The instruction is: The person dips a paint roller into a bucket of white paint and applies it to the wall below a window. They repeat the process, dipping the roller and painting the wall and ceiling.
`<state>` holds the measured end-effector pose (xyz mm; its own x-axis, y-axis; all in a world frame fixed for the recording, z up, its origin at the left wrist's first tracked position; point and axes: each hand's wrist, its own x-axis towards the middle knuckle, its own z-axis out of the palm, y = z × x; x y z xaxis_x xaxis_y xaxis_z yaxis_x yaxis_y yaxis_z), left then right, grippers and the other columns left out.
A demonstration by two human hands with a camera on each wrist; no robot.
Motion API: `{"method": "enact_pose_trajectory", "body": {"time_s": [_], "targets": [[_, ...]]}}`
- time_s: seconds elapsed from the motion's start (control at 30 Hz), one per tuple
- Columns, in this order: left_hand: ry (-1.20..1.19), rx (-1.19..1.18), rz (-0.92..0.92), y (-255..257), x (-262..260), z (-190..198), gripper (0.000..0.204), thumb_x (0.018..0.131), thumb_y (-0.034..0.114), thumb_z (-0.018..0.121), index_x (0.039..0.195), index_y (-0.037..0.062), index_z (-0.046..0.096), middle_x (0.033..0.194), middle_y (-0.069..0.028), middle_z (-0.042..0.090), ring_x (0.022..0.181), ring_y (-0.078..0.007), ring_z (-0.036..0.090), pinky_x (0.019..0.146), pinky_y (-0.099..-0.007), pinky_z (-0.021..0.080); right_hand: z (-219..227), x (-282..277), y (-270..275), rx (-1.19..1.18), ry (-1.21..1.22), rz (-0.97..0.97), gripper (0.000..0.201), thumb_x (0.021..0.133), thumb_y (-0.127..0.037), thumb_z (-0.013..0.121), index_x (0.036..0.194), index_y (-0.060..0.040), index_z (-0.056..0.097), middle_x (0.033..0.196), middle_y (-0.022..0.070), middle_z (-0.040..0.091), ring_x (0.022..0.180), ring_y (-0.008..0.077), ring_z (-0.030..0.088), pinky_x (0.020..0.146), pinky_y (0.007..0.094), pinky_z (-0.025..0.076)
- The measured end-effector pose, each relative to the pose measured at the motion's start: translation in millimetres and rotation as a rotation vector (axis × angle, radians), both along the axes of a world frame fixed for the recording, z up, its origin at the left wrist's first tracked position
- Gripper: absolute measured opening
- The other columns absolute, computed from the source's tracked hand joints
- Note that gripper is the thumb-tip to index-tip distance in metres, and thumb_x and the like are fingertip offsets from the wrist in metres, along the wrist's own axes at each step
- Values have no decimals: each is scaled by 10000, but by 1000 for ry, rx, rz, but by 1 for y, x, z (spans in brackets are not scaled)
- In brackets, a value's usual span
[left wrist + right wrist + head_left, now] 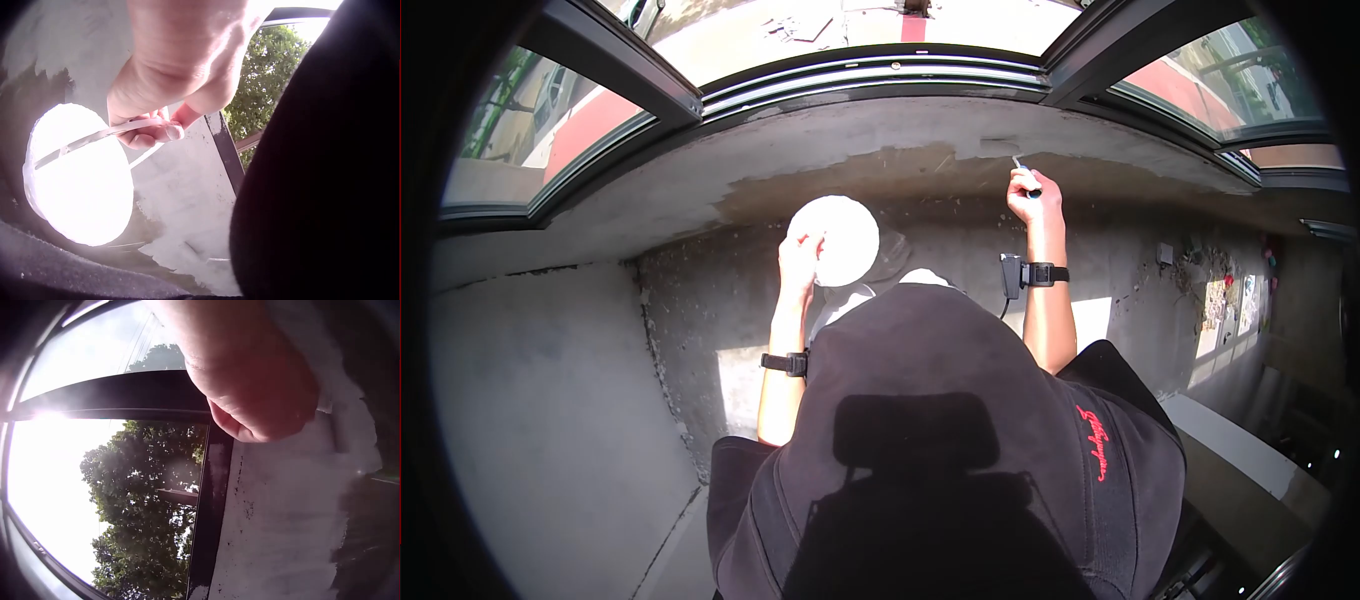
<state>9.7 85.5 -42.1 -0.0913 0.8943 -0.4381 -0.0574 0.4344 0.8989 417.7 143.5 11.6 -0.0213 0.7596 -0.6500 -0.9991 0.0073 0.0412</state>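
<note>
1. The left hand (800, 262) is seen with its fingers curled round the thin handle (81, 145) of a white bucket (847, 240); the handle is gripped between thumb and fingers.
2. The bucket is held in front of the body, below the window and to the left of the right hand (1036, 197). Its round opening is washed out by glare, so its contents cannot be told.
3. The right hand is closed round a small tool (1018, 161), of which a dark handle end and a thin, pale tip are shown in the head view.
4. The tool's tip is pointed toward the wall (800, 142), near the edge between a light grey coat and a darker brown patch (830, 178). Whether the wall is touched cannot be told.
5. A dark window frame (870, 78) is set above the wall; a leafy tree (147, 506) is seen through the glass in the right wrist view.
6. A black strap (784, 364) is worn on the left wrist, and a black garment (960, 350) with red lettering (1091, 442) is worn by the person.
</note>
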Motion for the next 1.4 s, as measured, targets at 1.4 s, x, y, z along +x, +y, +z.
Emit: {"method": "enact_pose_trajectory", "body": {"time_s": [1.4], "targets": [[39,11,-139,14,30,0,159,851,146,616,787,2,633,670,13,566,611,-62,490,584,-233,391,33,34,-25,94,-49,153,275,980,-174,313,737,-50,349,578,12,357,400,85,308,392,222,313]]}}
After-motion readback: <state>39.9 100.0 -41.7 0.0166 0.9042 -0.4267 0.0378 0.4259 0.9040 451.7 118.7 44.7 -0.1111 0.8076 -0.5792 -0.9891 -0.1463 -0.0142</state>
